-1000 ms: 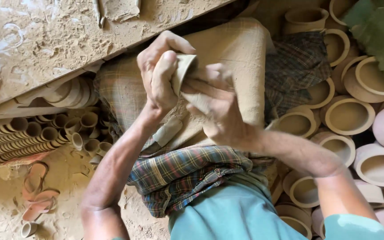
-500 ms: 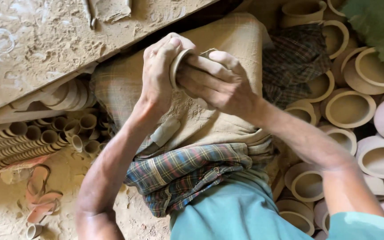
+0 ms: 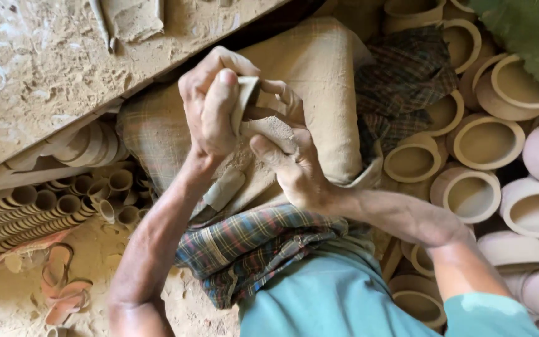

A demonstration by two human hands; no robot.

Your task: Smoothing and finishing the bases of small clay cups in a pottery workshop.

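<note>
My left hand [image 3: 210,103] grips a small unfired clay cup [image 3: 246,100] by its rim, thumb on top. My right hand [image 3: 294,165] presses a dusty grey rubbing pad [image 3: 274,130] against the cup's side from below. Both hands work over my lap, which is covered by a dusty tan cloth [image 3: 319,68] and a plaid wrap [image 3: 251,243]. A grey clay scrap [image 3: 224,188] lies on the cloth just under my left wrist.
Rows of small clay cups [image 3: 45,209] lie stacked at the left. Larger clay pots [image 3: 485,140] crowd the right side. A dusty wooden board [image 3: 51,68] runs across the upper left. Sandals [image 3: 60,293] lie on the sandy floor at lower left.
Both hands with the cup have shifted slightly; the right hand has slid from on top of the cup down to beneath it, with the pad now showing.
</note>
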